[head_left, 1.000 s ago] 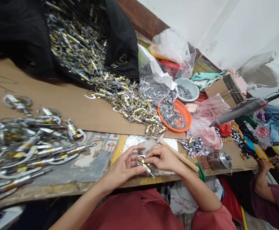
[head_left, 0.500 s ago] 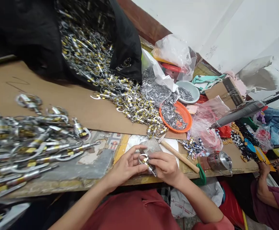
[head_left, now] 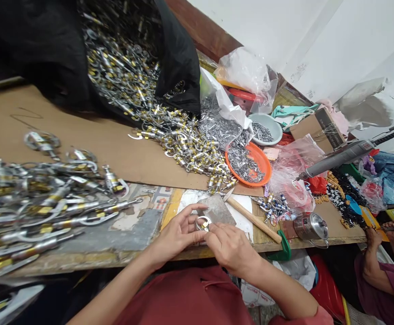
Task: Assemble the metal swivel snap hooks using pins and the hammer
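A silver and gold metal keychain clasp (head_left: pixel 203 224) with a curved hook is held between my two hands over the bench's front edge. My left hand (head_left: pixel 178 232) pinches its left side with thumb and fingers. On the right, my right hand (head_left: pixel 232 247) closes over its lower part and hides most of it. Just beyond my fingers lies a flat grey metal block (head_left: pixel 220 209) on white material. A wooden-handled hammer (head_left: pixel 254 220) rests right of the block.
Clasps heap up on the left (head_left: pixel 51 212) and spill from a black bag (head_left: pixel 180 58). Small metal parts fill an orange dish (head_left: pixel 263 164). A power screwdriver (head_left: pixel 341 159) hangs at right, near a metal mug (head_left: pixel 310 228). Another person's hands (head_left: pixel 373 237) are at far right.
My right hand has turned and moved slightly left and down over the clasp, covering its lower end, which showed before. My left hand has stayed nearly in place.
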Demonstrator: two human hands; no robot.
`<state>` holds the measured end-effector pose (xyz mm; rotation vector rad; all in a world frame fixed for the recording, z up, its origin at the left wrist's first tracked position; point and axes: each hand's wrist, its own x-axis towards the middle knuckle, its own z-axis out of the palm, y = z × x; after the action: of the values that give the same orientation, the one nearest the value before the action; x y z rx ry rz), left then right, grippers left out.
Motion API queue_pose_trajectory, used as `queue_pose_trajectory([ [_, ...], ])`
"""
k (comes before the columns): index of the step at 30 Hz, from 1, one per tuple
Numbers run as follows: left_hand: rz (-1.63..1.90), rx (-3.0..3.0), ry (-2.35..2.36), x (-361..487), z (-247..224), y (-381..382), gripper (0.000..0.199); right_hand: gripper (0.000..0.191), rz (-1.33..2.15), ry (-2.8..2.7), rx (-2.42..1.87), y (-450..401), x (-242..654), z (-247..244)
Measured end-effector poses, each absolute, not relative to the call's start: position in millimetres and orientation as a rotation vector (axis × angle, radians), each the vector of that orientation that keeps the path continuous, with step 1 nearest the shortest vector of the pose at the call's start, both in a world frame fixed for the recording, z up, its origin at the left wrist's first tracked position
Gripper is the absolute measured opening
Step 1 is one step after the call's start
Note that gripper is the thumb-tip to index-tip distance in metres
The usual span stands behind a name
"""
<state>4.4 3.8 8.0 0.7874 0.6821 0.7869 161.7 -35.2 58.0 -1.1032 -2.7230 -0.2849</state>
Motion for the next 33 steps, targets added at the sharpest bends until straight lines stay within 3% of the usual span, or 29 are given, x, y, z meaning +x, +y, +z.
queue_pose_trajectory([
  [8, 0.755, 0.794, 0.689, 5.5, 1.2, 4.2, 0.058, 0.027, 0.038, -2.316, -1.179, -35.0, 196.7, 36.8],
  [12, 0.751, 0.786, 0.728, 5.4, 4.0, 3.9, 0.059, 0.026, -0.088, -2.087, -1.720, -19.7, 243.0, 12.9],
  [17, 0.760, 0.774, 0.730, 5.4, 9.5, 2.9, 0.059, 0.023, 0.113, -2.143, -2.037, -18.5, 265.1, -5.7],
  [25, 0.751, 0.786, 0.746, 4.6, 14.2, 2.2, 0.059, 0.027, 0.305, -1.939, -1.765, -55.6, 243.7, 40.9],
  [33, 0.768, 0.775, 0.731, 6.8, 12.0, 1.7, 0.063, 0.054, 0.087, -2.128, -1.430, -87.0, 223.2, 54.6],
])
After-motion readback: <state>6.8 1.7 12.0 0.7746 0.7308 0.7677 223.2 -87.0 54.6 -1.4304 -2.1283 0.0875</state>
